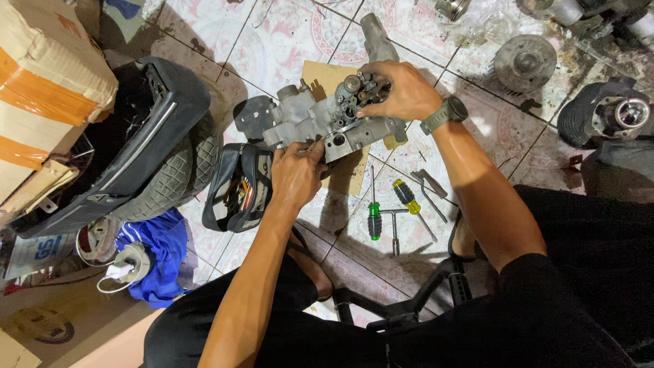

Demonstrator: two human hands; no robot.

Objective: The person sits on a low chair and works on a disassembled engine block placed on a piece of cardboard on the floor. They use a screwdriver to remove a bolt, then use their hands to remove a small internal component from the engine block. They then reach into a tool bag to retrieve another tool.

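Left hand (296, 174) and right hand (402, 92) grip the engine casing (320, 119) (grey metal).

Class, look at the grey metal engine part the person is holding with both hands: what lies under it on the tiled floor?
Under the engine part lies a flat brown cardboard sheet on the tiled floor. Its edges show above and below; its middle is hidden by the part, the left hand and the right hand.

Two screwdrivers (388, 208) on the tiled floor (286, 41), an open tool pouch (238, 187), a black seat (136, 143), a blue cloth (157, 255)
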